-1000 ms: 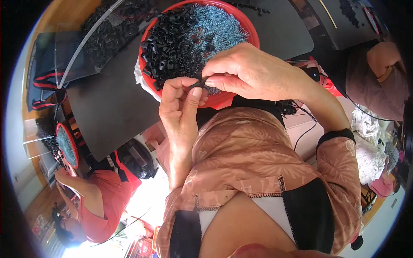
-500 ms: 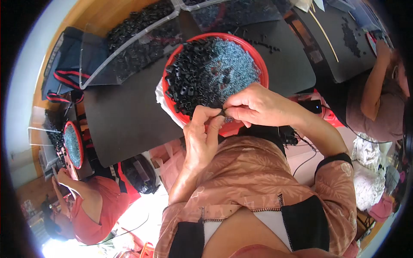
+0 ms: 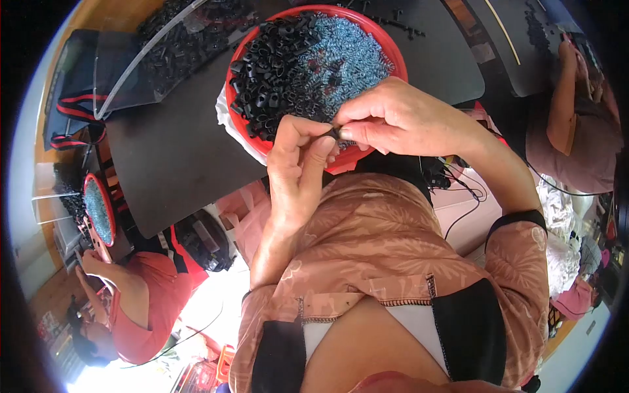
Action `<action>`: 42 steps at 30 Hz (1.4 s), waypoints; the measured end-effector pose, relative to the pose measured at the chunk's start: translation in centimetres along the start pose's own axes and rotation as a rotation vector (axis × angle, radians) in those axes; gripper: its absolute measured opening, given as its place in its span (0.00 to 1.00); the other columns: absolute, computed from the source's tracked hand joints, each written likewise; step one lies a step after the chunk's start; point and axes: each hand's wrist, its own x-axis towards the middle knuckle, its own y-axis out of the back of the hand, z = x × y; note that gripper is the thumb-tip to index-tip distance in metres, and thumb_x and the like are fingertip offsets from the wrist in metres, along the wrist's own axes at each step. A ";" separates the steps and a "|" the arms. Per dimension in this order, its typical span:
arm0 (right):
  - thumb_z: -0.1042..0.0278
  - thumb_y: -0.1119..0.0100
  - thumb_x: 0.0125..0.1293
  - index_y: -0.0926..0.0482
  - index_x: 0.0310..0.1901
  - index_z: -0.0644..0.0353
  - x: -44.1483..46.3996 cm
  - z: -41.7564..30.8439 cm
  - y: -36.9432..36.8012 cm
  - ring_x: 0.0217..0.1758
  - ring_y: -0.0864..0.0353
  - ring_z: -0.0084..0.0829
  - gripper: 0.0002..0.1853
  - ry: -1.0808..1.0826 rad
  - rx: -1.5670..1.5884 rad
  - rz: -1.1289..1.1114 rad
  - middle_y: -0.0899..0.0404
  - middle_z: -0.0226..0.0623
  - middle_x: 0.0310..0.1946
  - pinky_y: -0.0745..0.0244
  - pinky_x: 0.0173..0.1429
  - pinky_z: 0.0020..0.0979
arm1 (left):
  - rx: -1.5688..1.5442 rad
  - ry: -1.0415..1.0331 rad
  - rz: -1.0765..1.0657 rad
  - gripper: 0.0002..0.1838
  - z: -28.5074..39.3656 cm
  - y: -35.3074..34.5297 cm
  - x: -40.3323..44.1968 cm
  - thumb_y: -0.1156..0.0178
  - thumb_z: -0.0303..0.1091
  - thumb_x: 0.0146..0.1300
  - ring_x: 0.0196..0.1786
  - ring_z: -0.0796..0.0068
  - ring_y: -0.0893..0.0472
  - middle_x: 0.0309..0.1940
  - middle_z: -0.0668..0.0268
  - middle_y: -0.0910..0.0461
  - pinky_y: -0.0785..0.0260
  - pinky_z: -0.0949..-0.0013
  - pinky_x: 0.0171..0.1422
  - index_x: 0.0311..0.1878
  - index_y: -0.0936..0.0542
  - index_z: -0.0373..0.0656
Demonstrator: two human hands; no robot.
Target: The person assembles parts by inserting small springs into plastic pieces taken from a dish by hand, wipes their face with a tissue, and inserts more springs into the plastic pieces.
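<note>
Over the near rim of a red basin, my left hand and my right hand meet fingertip to fingertip. Both pinch a small black plastic part, mostly covered by the fingers. Inside the basin, black plastic pieces are heaped on the left and small metal springs fill the right side. A few black bits lie among the springs.
The basin stands on a dark table. A clear plastic bin of black parts is at the back left. One co-worker sits at left beside another red basin; a second co-worker is at right. A thin stick lies at the far right.
The view has shifted, so the basin and table sit higher and slightly left in the picture. My hands still pinch the small black part together.
</note>
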 end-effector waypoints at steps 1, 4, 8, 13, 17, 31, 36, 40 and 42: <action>0.71 0.42 0.65 0.21 0.32 0.71 -0.1 -0.1 -0.2 0.23 0.21 0.42 0.10 -0.015 -0.023 0.000 0.23 0.51 0.20 0.29 0.31 0.38 | 0.153 -0.054 0.013 0.05 -0.6 0.2 0.0 0.45 0.19 0.69 0.34 0.81 0.23 0.33 0.65 0.21 0.29 0.76 0.40 0.45 0.27 0.35; 0.71 0.41 0.64 0.21 0.30 0.71 -0.3 -0.1 -0.2 0.21 0.22 0.44 0.10 -0.085 0.008 -0.018 0.26 0.53 0.19 0.30 0.29 0.38 | 0.170 -0.034 0.010 0.05 -0.6 0.1 0.1 0.44 0.19 0.68 0.34 0.80 0.22 0.32 0.63 0.20 0.28 0.75 0.39 0.45 0.26 0.35; 0.70 0.41 0.64 0.22 0.29 0.72 -0.8 1.6 -1.6 0.19 0.24 0.44 0.12 -0.009 -0.034 0.049 0.28 0.53 0.18 0.32 0.27 0.38 | 0.395 -0.210 -0.049 0.06 -1.5 0.3 0.2 0.44 0.18 0.68 0.34 0.81 0.22 0.32 0.63 0.21 0.29 0.75 0.39 0.46 0.27 0.36; 0.68 0.39 0.66 0.20 0.30 0.69 -0.9 -0.1 -0.6 0.18 0.22 0.27 0.12 -0.163 0.173 -0.057 0.23 0.40 0.17 0.30 0.25 0.30 | 0.152 -0.063 -0.102 0.06 -0.8 0.7 -0.4 0.46 0.18 0.69 0.34 0.82 0.25 0.34 0.65 0.22 0.31 0.78 0.39 0.47 0.28 0.37; 0.70 0.35 0.65 0.16 0.33 0.66 -1.3 0.1 0.2 0.17 0.23 0.19 0.08 -0.217 0.387 -0.174 0.21 0.32 0.18 0.33 0.23 0.22 | -0.065 0.018 -0.139 0.05 0.1 0.2 -1.4 0.45 0.20 0.70 0.32 0.83 0.26 0.34 0.64 0.23 0.32 0.78 0.37 0.46 0.29 0.37; 0.62 0.28 0.60 0.19 0.25 0.63 -2.5 0.9 -1.4 0.16 0.29 0.18 0.15 -0.269 0.329 -0.074 0.25 0.31 0.15 0.36 0.20 0.23 | -0.316 0.095 -0.272 0.06 -2.4 -0.1 -2.4 0.48 0.20 0.72 0.35 0.83 0.24 0.37 0.65 0.23 0.28 0.77 0.40 0.48 0.30 0.39; 0.58 0.27 0.58 0.20 0.25 0.64 -2.9 1.8 -2.3 0.19 0.27 0.19 0.17 -0.125 0.187 0.008 0.24 0.32 0.16 0.35 0.23 0.26 | -0.367 0.118 -0.274 0.05 -2.7 0.1 -2.6 0.48 0.20 0.72 0.35 0.83 0.24 0.36 0.66 0.23 0.28 0.77 0.40 0.48 0.30 0.39; 0.56 0.26 0.58 0.20 0.25 0.63 -3.0 1.6 -1.5 0.20 0.27 0.21 0.18 -0.010 0.007 0.067 0.24 0.34 0.16 0.35 0.25 0.28 | -0.317 0.158 -0.236 0.06 -1.9 -0.3 -2.4 0.47 0.20 0.72 0.35 0.84 0.24 0.37 0.65 0.22 0.29 0.78 0.39 0.48 0.30 0.39; 0.56 0.26 0.57 0.21 0.25 0.63 -3.1 1.4 -1.3 0.20 0.27 0.22 0.18 0.023 0.015 0.091 0.24 0.34 0.17 0.35 0.25 0.29 | -0.219 0.088 -0.220 0.06 -1.0 -0.2 -1.6 0.47 0.20 0.72 0.36 0.83 0.23 0.37 0.65 0.22 0.28 0.79 0.39 0.48 0.30 0.39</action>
